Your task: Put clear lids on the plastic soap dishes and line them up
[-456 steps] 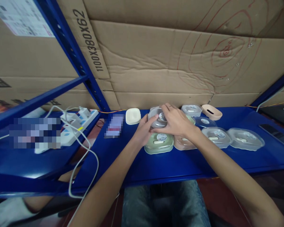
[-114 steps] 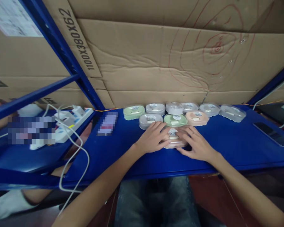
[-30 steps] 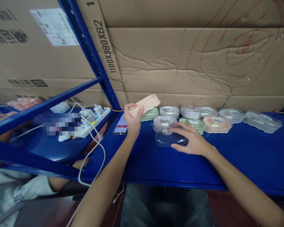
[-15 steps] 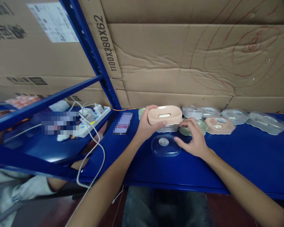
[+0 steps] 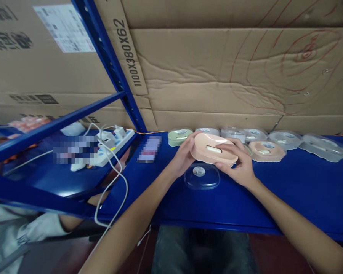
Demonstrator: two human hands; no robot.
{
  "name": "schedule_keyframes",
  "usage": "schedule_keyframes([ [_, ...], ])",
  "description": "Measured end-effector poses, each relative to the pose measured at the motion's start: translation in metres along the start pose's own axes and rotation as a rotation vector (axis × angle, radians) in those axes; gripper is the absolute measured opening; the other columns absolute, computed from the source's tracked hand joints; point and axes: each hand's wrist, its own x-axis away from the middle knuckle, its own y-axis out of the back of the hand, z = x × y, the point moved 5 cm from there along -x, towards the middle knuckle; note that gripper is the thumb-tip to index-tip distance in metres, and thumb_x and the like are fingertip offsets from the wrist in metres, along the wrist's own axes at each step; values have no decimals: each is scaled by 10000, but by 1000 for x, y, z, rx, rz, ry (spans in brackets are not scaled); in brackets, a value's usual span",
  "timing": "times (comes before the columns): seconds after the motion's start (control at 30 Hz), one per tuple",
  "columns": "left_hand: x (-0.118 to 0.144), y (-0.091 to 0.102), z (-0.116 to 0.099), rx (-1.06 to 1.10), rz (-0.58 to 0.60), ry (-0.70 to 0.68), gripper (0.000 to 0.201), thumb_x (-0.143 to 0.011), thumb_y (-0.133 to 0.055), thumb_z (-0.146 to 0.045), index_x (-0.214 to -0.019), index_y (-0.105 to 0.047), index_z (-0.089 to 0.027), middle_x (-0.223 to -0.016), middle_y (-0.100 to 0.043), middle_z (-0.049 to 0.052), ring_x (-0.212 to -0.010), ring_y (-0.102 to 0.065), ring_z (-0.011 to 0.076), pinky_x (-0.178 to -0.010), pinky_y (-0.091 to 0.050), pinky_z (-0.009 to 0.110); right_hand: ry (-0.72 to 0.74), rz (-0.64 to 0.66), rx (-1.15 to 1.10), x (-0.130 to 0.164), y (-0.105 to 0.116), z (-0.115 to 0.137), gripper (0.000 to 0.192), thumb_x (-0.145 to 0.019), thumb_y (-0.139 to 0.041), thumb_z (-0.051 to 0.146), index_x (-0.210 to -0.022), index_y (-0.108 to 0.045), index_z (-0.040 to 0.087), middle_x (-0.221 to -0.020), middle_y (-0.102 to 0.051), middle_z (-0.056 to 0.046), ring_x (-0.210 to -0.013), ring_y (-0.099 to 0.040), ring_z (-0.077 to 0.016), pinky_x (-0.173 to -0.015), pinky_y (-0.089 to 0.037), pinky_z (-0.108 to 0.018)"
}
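Note:
Both my hands hold a peach oval soap box [image 5: 201, 146] above the blue table, tilted, with a small cream-coloured piece in its middle. My left hand [image 5: 183, 160] grips its left end. At the right end, my right hand [image 5: 241, 165] has the thumb below and the fingers over the top. Just under the box lies a clear lid [image 5: 201, 182] with a round sticker. Behind stands a row of lidded boxes: a green box [image 5: 174, 139] at the left, a second peach box [image 5: 268, 154] to the right, and several clear or whitish ones.
A phone [image 5: 150, 148] lies left of my hands. Farther left, a white power strip [image 5: 111, 148] and a loose white cable [image 5: 125, 190] sit beside the blue rack post [image 5: 108, 57]. Cardboard [image 5: 188, 76] backs the blue table [image 5: 303, 198]. Another person's sleeve [image 5: 40, 228] shows at lower left.
The peach box has moved right and a little nearer, and tilted. My right hand, earlier apart from it with spread fingers, now grips its right end.

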Motion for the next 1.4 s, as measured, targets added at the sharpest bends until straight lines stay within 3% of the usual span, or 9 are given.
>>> schedule_keyframes([
  [0.13, -4, -3, 7, 122, 71, 148, 663, -1026, -528, -824, -1317, -759, -276, -1358, -801, 146, -1346, -725, 398, -1009, -673, 579, -19, -30, 5, 2, -1, -1, 447, -938, -852, 447, -1367, -777, 350, -1416, -647, -107, -1348, -663, -352, -1154, -569, -594],
  [0.3, -1, -1, 7, 203, 41, 194, 599, -1001, -629, -759, -1317, -773, -272, -1346, -815, 146, -1253, -776, 405, -947, -703, 603, -32, -20, -1, 4, -5, -4, 503, -937, -865, 455, -1427, -768, 394, -1470, -636, -97, -1382, -645, -354, -1187, -556, -624],
  [0.5, -1, -2, 11, 268, 78, 261, 556, -1052, -515, -682, -1330, -725, -247, -1380, -791, 172, -1354, -717, 456, -1001, -658, 709, -60, -36, -37, 5, -7, -8, 517, -932, -891, 449, -1433, -773, 405, -1476, -642, -96, -1388, -643, -350, -1201, -544, -635],
  [0.77, -3, 10, 19, 237, -47, 271, 505, -1010, -552, -582, -1280, -731, -194, -1246, -822, 197, -1194, -782, 465, -895, -693, 701, 18, -24, 14, 3, -7, 2, 557, -906, -916, 457, -1442, -771, 427, -1479, -633, -102, -1394, -635, -363, -1173, -575, -644],
  [0.93, -2, 6, 18, 215, -63, 234, 522, -1038, -560, -615, -1272, -739, -184, -1265, -819, 196, -1227, -771, 461, -910, -698, 677, -2, -25, -3, 2, -6, 1, 535, -917, -907, 416, -1436, -776, 425, -1492, -643, -96, -1415, -627, -355, -1203, -551, -638],
  [1.23, 3, 1, 17, 316, -347, 188, 348, -1046, -690, -427, -1192, -762, -120, -1262, -824, 199, -1270, -761, 404, -1034, -672, 587, -157, -31, -113, 2, -13, -6, 426, -918, -894, 474, -1327, -838, 371, -1441, -699, -89, -1366, -663, -325, -1196, -546, -579],
  [1.3, 3, 0, 15, 333, -343, 196, 337, -1041, -688, -416, -1201, -770, -131, -1297, -819, 186, -1283, -753, 404, -1044, -665, 593, -152, -44, -118, 1, -12, -6, 414, -923, -894, 463, -1324, -839, 377, -1433, -701, -87, -1359, -668, -320, -1192, -549, -575],
  [1.4, 3, -6, 7, 373, -239, 234, 423, -1025, -683, -495, -1255, -774, -152, -1354, -805, 170, -1299, -742, 422, -1018, -674, 591, -101, -61, -66, -1, -8, -7, 442, -908, -909, 472, -1334, -835, 380, -1425, -689, -95, -1364, -667, -333, -1184, -561, -586],
])
